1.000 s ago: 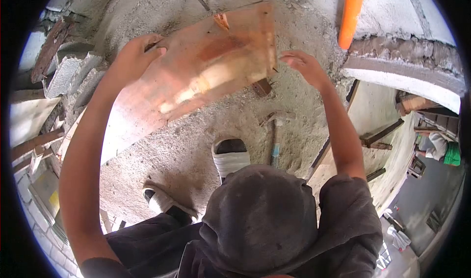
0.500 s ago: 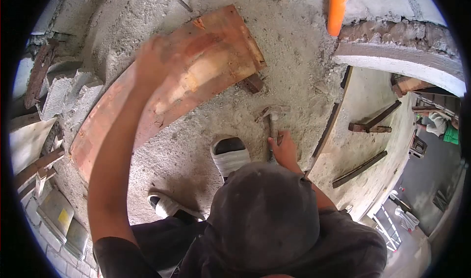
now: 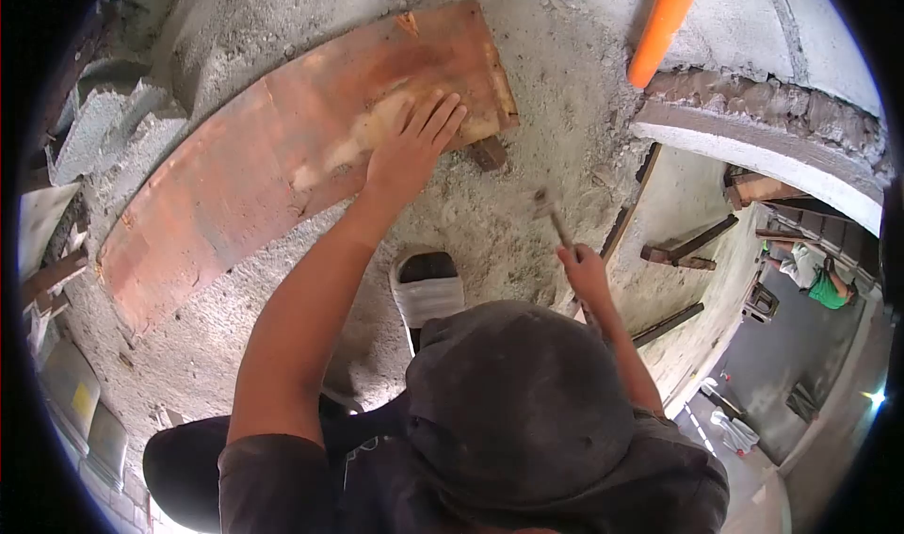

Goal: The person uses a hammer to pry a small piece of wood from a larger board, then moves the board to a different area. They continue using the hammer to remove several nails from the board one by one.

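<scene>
My left hand [image 3: 411, 153] lies with fingers stretched out on a long reddish-brown wooden board [image 3: 245, 157] that rests on the rough ground. Under the board's right end a short dark wood block [image 3: 488, 153] sticks out. My right hand [image 3: 586, 272] is closed around the handle of a hammer [image 3: 557, 221], held right of the board. The hammer's head is blurred and points away from me, apart from the board.
An orange pipe [image 3: 667, 27] slants down at the upper right beside a broken concrete edge [image 3: 763, 105]. A pale panel with dark battens [image 3: 692, 242] stands at right. A person in green [image 3: 829, 289] is farther off. Corrugated pieces [image 3: 113, 124] lie at left.
My left hand has moved right across the board and now lies flat on it. My right hand has lifted the hammer off the ground. The view has shifted slightly.
</scene>
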The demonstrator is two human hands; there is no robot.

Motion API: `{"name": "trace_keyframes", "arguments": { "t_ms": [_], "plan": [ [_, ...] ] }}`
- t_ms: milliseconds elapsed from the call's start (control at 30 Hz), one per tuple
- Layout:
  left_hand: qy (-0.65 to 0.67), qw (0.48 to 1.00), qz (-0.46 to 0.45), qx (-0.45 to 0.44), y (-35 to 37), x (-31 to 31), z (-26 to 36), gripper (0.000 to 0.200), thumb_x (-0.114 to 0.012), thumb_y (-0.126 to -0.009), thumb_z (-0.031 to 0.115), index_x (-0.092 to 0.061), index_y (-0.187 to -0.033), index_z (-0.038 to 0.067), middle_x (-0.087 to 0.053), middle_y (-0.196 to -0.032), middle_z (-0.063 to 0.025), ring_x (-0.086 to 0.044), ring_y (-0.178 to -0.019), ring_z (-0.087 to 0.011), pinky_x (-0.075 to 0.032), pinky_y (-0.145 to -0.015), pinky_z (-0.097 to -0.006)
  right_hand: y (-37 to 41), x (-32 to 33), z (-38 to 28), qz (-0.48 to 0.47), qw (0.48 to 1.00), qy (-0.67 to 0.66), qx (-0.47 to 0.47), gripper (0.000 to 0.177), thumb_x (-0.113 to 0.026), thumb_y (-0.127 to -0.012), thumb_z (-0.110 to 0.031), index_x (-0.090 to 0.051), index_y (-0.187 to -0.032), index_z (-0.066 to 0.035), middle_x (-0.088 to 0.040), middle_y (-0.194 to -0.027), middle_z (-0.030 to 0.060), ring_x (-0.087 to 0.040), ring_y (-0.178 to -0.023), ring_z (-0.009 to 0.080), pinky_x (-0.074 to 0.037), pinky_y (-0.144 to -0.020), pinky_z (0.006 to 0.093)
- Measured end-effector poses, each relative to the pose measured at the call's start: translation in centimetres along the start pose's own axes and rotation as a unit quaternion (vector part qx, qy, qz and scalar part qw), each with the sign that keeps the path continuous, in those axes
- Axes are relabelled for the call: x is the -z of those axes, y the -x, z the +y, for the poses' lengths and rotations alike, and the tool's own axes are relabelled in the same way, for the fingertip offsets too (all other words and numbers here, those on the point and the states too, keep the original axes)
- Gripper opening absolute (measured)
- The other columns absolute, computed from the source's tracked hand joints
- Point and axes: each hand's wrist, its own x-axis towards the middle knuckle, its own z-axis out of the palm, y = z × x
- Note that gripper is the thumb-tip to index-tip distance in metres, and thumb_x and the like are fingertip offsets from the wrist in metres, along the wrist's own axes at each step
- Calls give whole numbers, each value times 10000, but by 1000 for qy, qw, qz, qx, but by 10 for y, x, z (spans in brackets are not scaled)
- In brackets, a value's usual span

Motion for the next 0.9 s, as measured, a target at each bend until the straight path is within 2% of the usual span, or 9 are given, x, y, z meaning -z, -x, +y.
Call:
{"name": "trace_keyframes", "arguments": {
  "t_ms": [33, 100, 133, 233, 400, 633, 733, 800, 900],
  "plan": [
    [17, 1000, 10, 5, 1, 1, 0, 748, -591, -883, 204, -298, -1563, 100, -305, -1610, -72, -283, -1487, -259, -242, -1224, -465, 4, 12, -12, -5, 1000, 4, 0, 449, -640, -955, -417, -595, -990, 28, -655, -764, 202, -643, -690, 390, -495, -652, 451],
    [36, 999, 16, 18, 3, -2, 0, 723, -559, -890, 175, -302, -1562, 100, -306, -1611, -70, -284, -1486, -256, -245, -1225, -454, 14, 44, -52, -70, 920, -377, -80, 402, -686, -942, -406, -596, -855, -24, -618, -687, 82, -588, -556, 210, -459, -548, 361],
    [29, 999, 11, 26, 2, -3, 1, 732, -560, -890, 180, -291, -1566, 99, -297, -1616, -69, -277, -1490, -254, -245, -1228, -445, 10, 41, -54, -52, 909, -412, -39, 374, -712, -936, -378, -580, -773, -69, -574, -663, 14, -522, -513, 96, -412, -487, 304],
    [29, 999, 17, 29, -1, -7, 0, 749, -561, -891, 179, -266, -1575, 97, -273, -1628, -70, -254, -1503, -251, -241, -1233, -430, -3, 0, -39, -71, 900, -421, -85, 374, -713, -929, -374, -588, -764, -62, -557, -624, 14, -518, -498, 111, -405, -476, 308],
    [58, 998, -1, 35, 2, -8, 1, 763, -547, -897, 161, -226, -1586, 95, -232, -1646, -74, -208, -1525, -251, -220, -1246, -426, -9, -29, -65, -39, 940, -316, -119, 347, -701, -903, -322, -607, -724, -39, -570, -599, 27, -528, -496, 121, -410, -486, 317],
    [7, 999, -41, 29, -3, -3, 1, 774, -520, -911, 161, -179, -1603, 92, -188, -1664, -70, -182, -1534, -248, -180, -1259, -424, -3, -9, -84, 19, 923, -375, -89, 328, -698, -900, -310, -637, -773, -14, -604, -611, 57, -564, -515, 138, -430, -509, 328],
    [11, 999, -46, 26, -2, -4, 1, 775, -522, -917, 170, -171, -1604, 89, -169, -1670, -68, -163, -1539, -246, -171, -1261, -425, -15, -18, -83, -7, 951, -299, -82, 334, -699, -899, -310, -646, -812, 7, -619, -631, 93, -602, -563, 175, -465, -558, 359],
    [21, 999, -37, 26, -2, -4, 1, 775, -524, -920, 172, -169, -1604, 88, -160, -1673, -66, -153, -1542, -245, -168, -1261, -425, -25, -37, -84, 55, 972, -217, -68, 343, -700, -903, -309, -642, -824, 19, -621, -644, 97, -610, -596, 200, -480, -594, 387],
    [-4, 999, -42, 25, -2, -2, 0, 776, -528, -923, 168, -166, -1605, 90, -152, -1674, -68, -148, -1542, -242, -179, -1256, -424, -27, -2, -86, 69, 961, -257, -76, 356, -699, -912, -313, -641, -828, 28, -619, -651, 89, -602, -603, 195, -474, -588, 393]
  ]
}}
